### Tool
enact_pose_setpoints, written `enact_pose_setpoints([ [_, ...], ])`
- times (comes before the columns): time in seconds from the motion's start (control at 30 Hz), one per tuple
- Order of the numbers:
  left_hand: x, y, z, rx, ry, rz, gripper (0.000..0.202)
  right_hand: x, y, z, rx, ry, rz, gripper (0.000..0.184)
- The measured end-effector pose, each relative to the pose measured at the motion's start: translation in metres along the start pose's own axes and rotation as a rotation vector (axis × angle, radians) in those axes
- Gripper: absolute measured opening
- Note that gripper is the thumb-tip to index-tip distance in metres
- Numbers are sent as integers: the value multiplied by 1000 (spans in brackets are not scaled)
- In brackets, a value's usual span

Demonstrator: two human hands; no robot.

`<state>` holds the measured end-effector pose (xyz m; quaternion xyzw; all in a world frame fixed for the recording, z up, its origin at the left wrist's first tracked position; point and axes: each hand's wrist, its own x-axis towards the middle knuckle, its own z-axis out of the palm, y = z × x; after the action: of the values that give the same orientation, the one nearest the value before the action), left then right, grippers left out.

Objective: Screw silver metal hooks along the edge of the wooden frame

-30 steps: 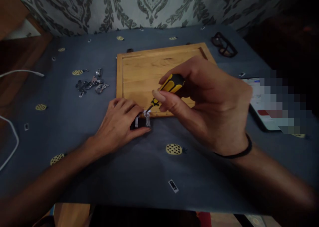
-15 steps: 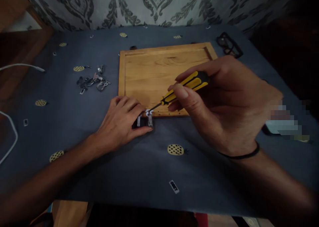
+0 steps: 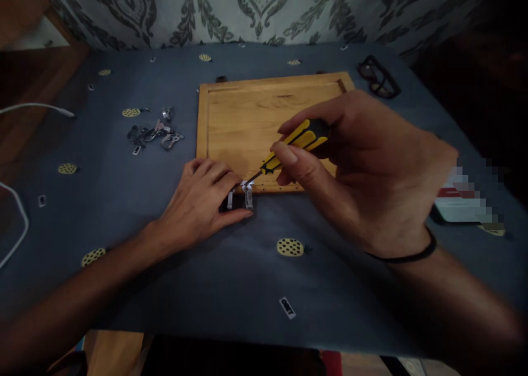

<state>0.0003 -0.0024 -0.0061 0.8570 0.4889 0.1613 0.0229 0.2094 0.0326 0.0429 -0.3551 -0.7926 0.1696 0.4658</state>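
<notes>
The right hand [image 3: 363, 178] is hanging over the right part of a wooden board [image 3: 243, 123], thumb and fingers gripping a yellow-and-black screwdriver [image 3: 304, 139], whose tip is meeting a metal piece [image 3: 248, 198] at the board's near edge. The left hand [image 3: 198, 197] is bending over the near left corner, thumb and forefinger flanking that piece; whether it is gripping, I cannot tell. A tag [image 3: 287, 308] printed towards the tablecloth's [image 3: 198, 293] near edge is showing blurred lettering. Loose metal parts [image 3: 160, 133] are lying beyond the board's left edge, glasses [image 3: 378, 79] are sitting by the tablecloth's far right corner, and the right hand is partly hiding a phone [image 3: 456, 211]
</notes>
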Motion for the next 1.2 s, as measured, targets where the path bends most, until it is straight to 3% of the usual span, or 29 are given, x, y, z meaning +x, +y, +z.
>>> enact_pose_setpoints([
  [0.17,0,0,0,-3,-15,-7,40,7,1,-1,30,-81,14,22],
  [0.4,0,-1,-1,0,-4,-8,40,7,5,0,122,52,-29,19],
  [0.77,-1,-1,0,-14,-8,-12,39,4,6,6,125,21,22,10],
  [1.1,0,0,-1,-8,-24,-16,40,6,-2,5,61,-21,8,25],
  [1.2,-1,0,-1,-9,-18,-12,40,9,-3,7,142,-34,29,31],
])
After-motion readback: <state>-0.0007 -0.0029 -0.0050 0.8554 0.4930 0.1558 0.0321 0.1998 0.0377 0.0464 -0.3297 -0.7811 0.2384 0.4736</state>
